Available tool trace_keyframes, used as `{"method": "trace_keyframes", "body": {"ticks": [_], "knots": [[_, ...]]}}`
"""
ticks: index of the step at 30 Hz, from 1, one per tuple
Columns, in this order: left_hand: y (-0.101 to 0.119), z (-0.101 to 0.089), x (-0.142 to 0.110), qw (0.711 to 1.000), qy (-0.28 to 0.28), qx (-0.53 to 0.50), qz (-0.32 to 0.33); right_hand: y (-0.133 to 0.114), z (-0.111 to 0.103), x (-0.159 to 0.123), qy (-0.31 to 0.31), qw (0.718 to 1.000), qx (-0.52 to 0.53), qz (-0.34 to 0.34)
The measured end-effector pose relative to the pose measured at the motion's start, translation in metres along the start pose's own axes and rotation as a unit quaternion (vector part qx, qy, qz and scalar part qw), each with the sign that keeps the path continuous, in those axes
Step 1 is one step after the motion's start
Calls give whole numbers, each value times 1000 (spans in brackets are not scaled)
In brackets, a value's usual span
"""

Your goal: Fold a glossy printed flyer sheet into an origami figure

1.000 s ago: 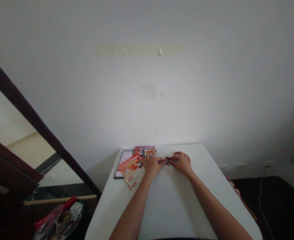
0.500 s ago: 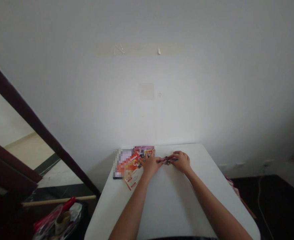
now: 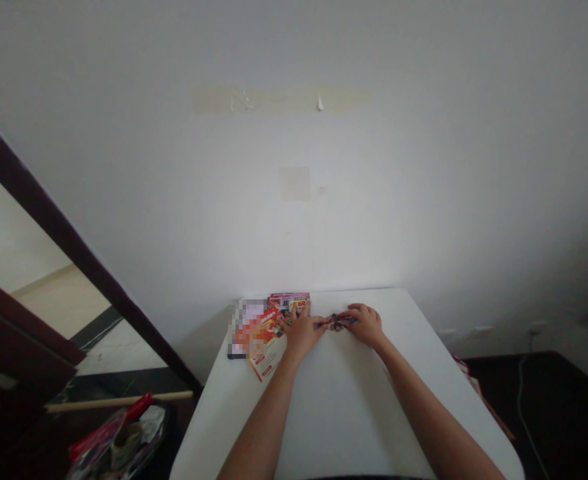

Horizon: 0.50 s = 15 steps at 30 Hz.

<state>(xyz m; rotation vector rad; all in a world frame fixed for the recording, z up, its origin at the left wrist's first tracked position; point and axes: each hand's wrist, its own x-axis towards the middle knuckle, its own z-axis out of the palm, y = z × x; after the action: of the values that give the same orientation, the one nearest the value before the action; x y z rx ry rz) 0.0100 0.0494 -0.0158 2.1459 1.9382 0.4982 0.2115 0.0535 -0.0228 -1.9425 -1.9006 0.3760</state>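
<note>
Between my two hands is a small folded piece of printed paper (image 3: 335, 323), dark and pinkish in colour, close above or on the white table (image 3: 334, 407). My left hand (image 3: 301, 331) pinches its left end with thumb and a finger, while other fingers spread over the printed leaflets. On the opposite end, my right hand (image 3: 367, 324) is closed in a pinch. The paper's exact folds are too small to make out. Beside and partly under my left hand lie a red and cream leaflet (image 3: 270, 360) and several colourful leaflets (image 3: 277, 301).
The table's far edge meets a white wall (image 3: 374, 167). At lower left stands a bin (image 3: 154, 440) with a red wrapper and a cardboard roll (image 3: 125, 445) in it; a wooden stick (image 3: 174, 395) lies behind. A cable (image 3: 521, 393) hangs at right.
Both hands stay almost in place, still gripping the folded paper, with only slight finger movement. The whole view has shifted a little.
</note>
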Motion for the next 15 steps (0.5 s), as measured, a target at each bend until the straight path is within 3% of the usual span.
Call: {"method": "trace_keyframes", "body": {"ticks": [15], "knots": [[4, -7, -5, 1000, 19, 17, -1, 1, 4, -5, 28, 999, -4, -24]]}}
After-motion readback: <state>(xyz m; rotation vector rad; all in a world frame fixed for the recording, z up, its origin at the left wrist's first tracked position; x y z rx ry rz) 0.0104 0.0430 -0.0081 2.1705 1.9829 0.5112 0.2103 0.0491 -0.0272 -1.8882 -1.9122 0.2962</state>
